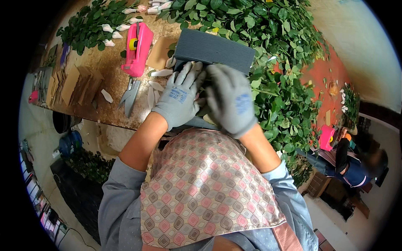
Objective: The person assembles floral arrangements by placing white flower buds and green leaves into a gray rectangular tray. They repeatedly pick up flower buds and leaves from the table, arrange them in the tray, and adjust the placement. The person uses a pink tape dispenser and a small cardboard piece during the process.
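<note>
My left hand [179,99], in a grey glove, lies with its fingers stretched toward a dark grey ridged stand [214,47], their tips at its lower edge. Close beside it is my gloved right hand [235,102], smeared by motion, so I cannot make out its fingers or anything in them. What lies between the two hands is mostly hidden. White petals [161,72] are scattered left of my left hand. Grey shears [130,97] rest on the worn table [115,83]. Above them stands a pink tape dispenser [141,52] with a yellow core, near a piece of cardboard [161,54].
Leafy stems [276,113] are heaped to the right and behind the stand. White rosebuds [107,28] on stems lie at the far left, with upright cardboard pieces [70,86] at the left edge. Another person [354,169] works at far right near a second pink dispenser [326,138].
</note>
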`<state>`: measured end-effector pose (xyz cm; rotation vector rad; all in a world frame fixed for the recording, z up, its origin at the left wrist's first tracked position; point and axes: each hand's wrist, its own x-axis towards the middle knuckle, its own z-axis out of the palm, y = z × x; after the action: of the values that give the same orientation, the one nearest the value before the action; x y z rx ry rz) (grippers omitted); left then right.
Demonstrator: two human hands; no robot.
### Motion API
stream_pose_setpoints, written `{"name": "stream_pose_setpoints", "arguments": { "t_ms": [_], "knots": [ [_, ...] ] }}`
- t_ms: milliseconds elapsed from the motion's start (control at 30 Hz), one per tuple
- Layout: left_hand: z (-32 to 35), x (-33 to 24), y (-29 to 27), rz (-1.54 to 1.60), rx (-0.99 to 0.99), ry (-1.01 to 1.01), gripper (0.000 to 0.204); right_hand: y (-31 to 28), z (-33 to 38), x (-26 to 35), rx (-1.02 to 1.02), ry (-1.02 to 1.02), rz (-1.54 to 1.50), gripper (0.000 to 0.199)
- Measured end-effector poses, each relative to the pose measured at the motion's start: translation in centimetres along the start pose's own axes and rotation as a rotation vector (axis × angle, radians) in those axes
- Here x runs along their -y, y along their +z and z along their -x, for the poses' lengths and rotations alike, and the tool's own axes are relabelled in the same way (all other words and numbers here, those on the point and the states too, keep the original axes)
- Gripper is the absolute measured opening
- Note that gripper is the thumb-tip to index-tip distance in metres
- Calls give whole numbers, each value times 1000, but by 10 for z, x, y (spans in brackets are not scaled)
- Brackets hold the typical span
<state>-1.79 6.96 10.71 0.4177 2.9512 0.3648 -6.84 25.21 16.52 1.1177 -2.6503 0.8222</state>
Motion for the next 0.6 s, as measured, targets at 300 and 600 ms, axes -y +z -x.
{"name": "stream_pose_setpoints", "arguments": {
  "t_ms": [300, 600],
  "knots": [
    [6, 6, 13, 190, -120, 11, 67, 57, 5, -1, 34, 8, -217, 63],
    [7, 16, -1, 265, -108, 30, 59, 64, 7, -1, 78, 20, -106, 64]
  ]
}}
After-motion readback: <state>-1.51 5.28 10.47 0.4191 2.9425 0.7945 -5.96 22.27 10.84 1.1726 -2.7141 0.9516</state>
